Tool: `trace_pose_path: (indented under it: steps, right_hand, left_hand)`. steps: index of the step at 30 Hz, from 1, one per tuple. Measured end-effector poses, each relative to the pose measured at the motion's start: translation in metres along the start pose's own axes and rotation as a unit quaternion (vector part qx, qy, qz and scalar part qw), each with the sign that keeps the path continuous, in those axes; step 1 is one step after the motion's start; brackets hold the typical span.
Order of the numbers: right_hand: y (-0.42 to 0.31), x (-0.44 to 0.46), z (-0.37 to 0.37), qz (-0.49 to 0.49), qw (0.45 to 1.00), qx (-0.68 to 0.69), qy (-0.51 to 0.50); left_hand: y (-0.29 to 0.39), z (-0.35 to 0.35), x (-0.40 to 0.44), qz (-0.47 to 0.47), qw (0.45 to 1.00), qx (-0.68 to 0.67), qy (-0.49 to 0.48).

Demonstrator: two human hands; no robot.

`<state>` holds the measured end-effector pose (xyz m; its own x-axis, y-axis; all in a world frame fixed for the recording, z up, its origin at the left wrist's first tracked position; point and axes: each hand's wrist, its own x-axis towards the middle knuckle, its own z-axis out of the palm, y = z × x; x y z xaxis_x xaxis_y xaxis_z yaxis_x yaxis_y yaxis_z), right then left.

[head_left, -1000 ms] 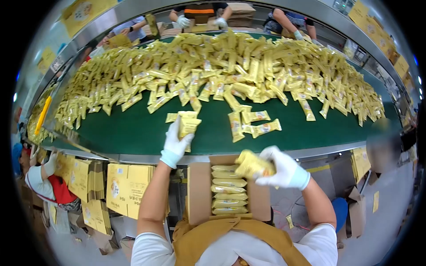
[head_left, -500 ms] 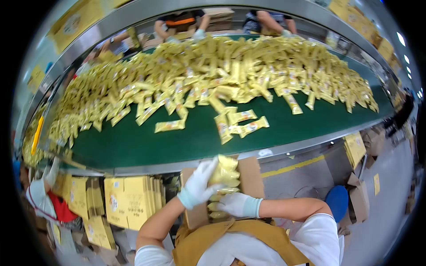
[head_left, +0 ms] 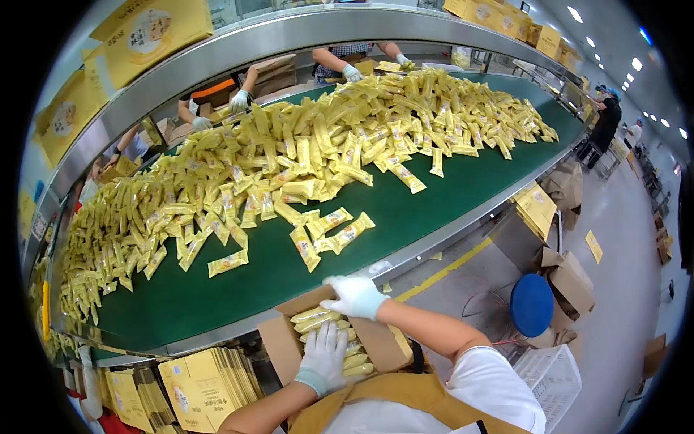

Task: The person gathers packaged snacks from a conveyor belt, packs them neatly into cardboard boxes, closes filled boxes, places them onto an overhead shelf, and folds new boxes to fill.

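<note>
An open cardboard box (head_left: 383, 343) stands below the belt's near edge. Rows of yellow wrapped snack packets (head_left: 354, 360) lie inside it. My left hand (head_left: 324, 356), in a white glove, rests flat on these packets with its fingers stretched out. At the box's far right corner is my right hand (head_left: 356, 295), gloved too, its thumb on the inner side and its fingers over the outer side of the wall. Beyond the box, several loose packets (head_left: 348, 233) lie on the green conveyor belt (head_left: 405, 217), in front of a large heap (head_left: 303, 145).
Flattened yellow cartons (head_left: 202, 387) stand stacked at the lower left. To the right are a blue stool (head_left: 531, 305), a white plastic crate (head_left: 553, 383) and open brown cartons (head_left: 571, 286). Co-workers' gloved hands (head_left: 352, 73) are across the belt. A metal rail (head_left: 289, 42) arches above.
My left hand has let go of the packets it held upright and now lies on those in the box. My right hand has moved to the far corner. The view has turned right.
</note>
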<state>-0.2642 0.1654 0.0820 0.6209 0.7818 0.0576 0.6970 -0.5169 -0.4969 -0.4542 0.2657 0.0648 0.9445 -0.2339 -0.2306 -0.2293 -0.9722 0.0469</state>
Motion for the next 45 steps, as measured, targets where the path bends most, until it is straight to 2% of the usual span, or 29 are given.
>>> trace_pose_path:
  steps: [1, 2, 4, 5, 8, 10, 13, 14, 16, 17, 18, 19, 20, 22, 24, 26, 27, 28, 30, 32, 34, 36, 37, 39, 40, 42, 43, 44, 45]
  right_hand:
    - [0.001, 0.006, 0.005, 0.055, 0.993, -0.016, -0.108]
    - [0.005, 0.010, 0.008, 0.060, 0.989, -0.010, -0.132]
    - [0.011, 0.017, 0.009, 0.065, 0.981, 0.000, -0.183]
    - [0.012, 0.013, 0.011, 0.052, 0.986, 0.002, -0.158]
    - [0.020, -0.009, 0.010, -0.058, 0.996, 0.023, -0.066]
    - [0.016, -0.023, -0.013, -0.124, 0.991, 0.040, -0.019]
    - [0.009, -0.040, -0.040, -0.115, 0.987, 0.049, 0.104]
    - [0.010, -0.042, -0.044, -0.115, 0.976, 0.076, 0.166]
    - [0.025, -0.039, -0.038, -0.024, 0.968, 0.135, 0.208]
    - [0.026, -0.036, -0.040, 0.032, 0.969, 0.108, 0.221]
    - [0.028, -0.033, -0.043, 0.090, 0.965, 0.080, 0.235]
    - [0.033, -0.029, -0.047, 0.155, 0.972, 0.023, 0.176]
    - [0.040, -0.025, -0.050, 0.220, 0.968, -0.034, 0.117]
    - [0.045, -0.021, -0.054, 0.215, 0.973, -0.029, 0.076]
    - [0.033, -0.022, -0.072, 0.213, 0.977, 0.007, 0.031]
    - [0.047, -0.034, -0.080, 0.137, 0.977, 0.139, 0.088]
    - [0.058, -0.039, -0.087, 0.095, 0.967, 0.204, 0.115]
    - [0.068, -0.044, -0.101, 0.125, 0.955, 0.258, 0.078]
    - [0.081, -0.041, -0.113, 0.023, 0.870, 0.438, 0.224]
    - [0.094, -0.033, -0.143, -0.064, 0.750, 0.626, 0.202]
    - [0.128, -0.002, -0.172, -0.167, 0.751, 0.595, 0.232]
    - [0.145, 0.042, -0.204, -0.175, 0.649, 0.674, 0.305]
    - [0.167, 0.070, -0.235, -0.204, 0.716, 0.582, 0.326]
    - [0.147, 0.130, -0.305, -0.243, 0.677, 0.583, 0.379]
    - [0.143, 0.151, -0.346, -0.284, 0.710, 0.546, 0.343]
    - [0.132, 0.203, -0.405, -0.397, 0.681, 0.536, 0.304]
    - [0.099, 0.211, -0.418, -0.304, 0.705, 0.509, 0.389]
    - [0.107, 0.230, -0.434, -0.316, 0.762, 0.401, 0.399]
    - [0.103, 0.249, -0.446, -0.277, 0.744, 0.445, 0.414]
  left_hand:
    - [-0.001, -0.001, -0.001, 0.005, 1.000, -0.001, 0.003]
    - [-0.002, -0.002, -0.001, 0.012, 1.000, -0.001, 0.008]
    - [-0.008, -0.015, -0.005, 0.042, 0.990, -0.128, 0.047]
    - [-0.012, -0.021, -0.010, 0.053, 0.978, -0.191, 0.068]
    - [-0.027, -0.019, -0.039, -0.018, 0.894, -0.330, 0.303]
    - [-0.033, -0.017, -0.055, -0.137, 0.817, -0.312, 0.466]
    - [-0.043, 0.002, -0.066, -0.296, 0.665, -0.420, 0.543]
    - [-0.051, 0.027, -0.067, -0.303, 0.642, -0.482, 0.513]
    - [-0.066, 0.082, -0.075, -0.303, 0.587, -0.603, 0.448]
    - [-0.059, 0.078, -0.076, -0.337, 0.703, -0.493, 0.386]
    - [-0.053, 0.080, -0.071, -0.313, 0.727, -0.527, 0.311]
    - [-0.043, 0.072, -0.062, -0.306, 0.697, -0.626, 0.171]
    - [-0.027, 0.064, -0.051, -0.256, 0.618, -0.721, 0.181]
    - [-0.005, 0.037, -0.024, -0.154, 0.574, -0.765, 0.248]
    - [-0.011, 0.057, 0.009, -0.052, 0.651, -0.665, 0.362]
    - [-0.021, 0.050, 0.031, -0.059, 0.572, -0.715, 0.397]
    - [-0.026, 0.030, 0.033, -0.049, 0.611, -0.663, 0.429]
    - [-0.034, 0.013, 0.038, -0.042, 0.646, -0.609, 0.458]
    - [-0.066, -0.019, 0.060, -0.071, 0.735, -0.492, 0.461]
    - [-0.090, -0.092, 0.088, 0.000, 0.736, -0.463, 0.494]
    - [-0.117, -0.158, 0.130, 0.059, 0.756, -0.316, 0.570]
    - [-0.141, -0.216, 0.183, 0.073, 0.725, -0.291, 0.620]
    - [-0.152, -0.253, 0.206, 0.091, 0.714, -0.281, 0.635]
    - [-0.162, -0.328, 0.235, 0.094, 0.709, -0.315, 0.624]
    - [-0.164, -0.363, 0.242, 0.076, 0.713, -0.359, 0.598]
    - [-0.173, -0.415, 0.257, 0.076, 0.689, -0.424, 0.583]
    - [-0.186, -0.432, 0.274, 0.049, 0.695, -0.368, 0.615]
    - [-0.201, -0.445, 0.288, 0.018, 0.715, -0.305, 0.629]
    - [-0.215, -0.459, 0.302, -0.015, 0.730, -0.240, 0.640]
